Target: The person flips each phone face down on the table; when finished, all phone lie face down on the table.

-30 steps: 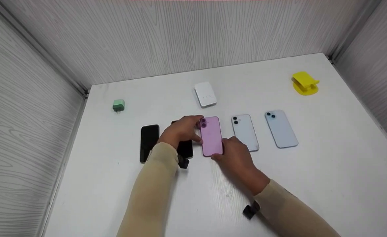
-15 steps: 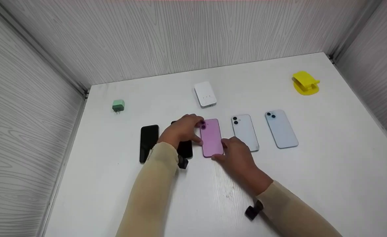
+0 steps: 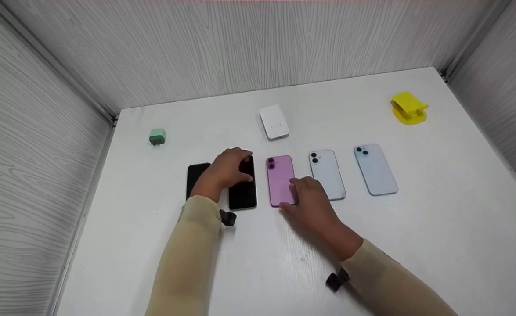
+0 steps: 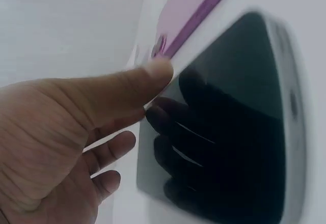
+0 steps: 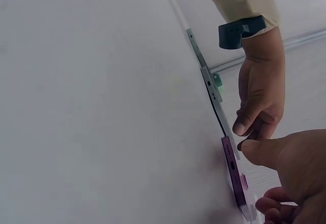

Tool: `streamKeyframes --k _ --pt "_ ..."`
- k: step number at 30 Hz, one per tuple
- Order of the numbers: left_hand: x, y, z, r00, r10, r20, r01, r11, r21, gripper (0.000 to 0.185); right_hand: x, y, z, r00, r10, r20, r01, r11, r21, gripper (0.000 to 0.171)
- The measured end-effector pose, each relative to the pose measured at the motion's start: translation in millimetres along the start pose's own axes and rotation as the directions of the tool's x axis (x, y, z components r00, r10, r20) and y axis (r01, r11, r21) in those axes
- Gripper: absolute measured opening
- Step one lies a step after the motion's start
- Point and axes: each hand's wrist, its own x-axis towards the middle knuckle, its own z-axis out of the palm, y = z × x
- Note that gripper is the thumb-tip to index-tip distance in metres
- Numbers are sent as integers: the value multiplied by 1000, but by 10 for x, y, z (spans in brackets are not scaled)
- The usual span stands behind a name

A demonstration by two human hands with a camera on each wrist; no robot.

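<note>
While the right hand (image 3: 312, 199) rests relaxed fingers on the pink phone (image 3: 279, 179) lying flat mid-row, the left hand (image 3: 222, 171) has left it and now curls over the neighbouring black phone (image 3: 243, 188) (grip uncertain). Five phones: two black, one pink, one white, one blue.

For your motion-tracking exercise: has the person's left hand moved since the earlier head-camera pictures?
Yes. The left hand has shifted left, off the pink phone and onto the black phone beside it.
</note>
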Motion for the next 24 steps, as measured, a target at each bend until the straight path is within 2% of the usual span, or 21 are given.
streamKeyframes --k 2,7,10,14,17,20,24 --pt "-84 -112 -55 999 -29 -20 29 1000 0 73 1 -59 37 1000 -28 2 28 999 18 66" --pt "-208 -292 -137 997 -80 -13 80 997 -13 73 16 -207 120 997 -61 45 53 987 151 57" --pt "-227 -318 -179 995 -97 -6 97 995 -13 76 39 -276 152 994 -70 85 44 960 276 55" --pt "-228 -338 -217 994 -107 17 106 994 38 83 58 -336 204 984 -76 161 6 917 399 62" --pt "-234 -369 -228 991 -129 36 127 990 55 90 60 -378 251 977 -82 198 -8 909 417 60" --pt "-254 -402 -229 987 -147 57 144 988 51 97 67 -419 299 975 -92 203 9 926 378 48" --pt "-275 -437 -235 989 -129 77 123 989 78 104 81 -485 333 974 -103 199 39 952 303 47"
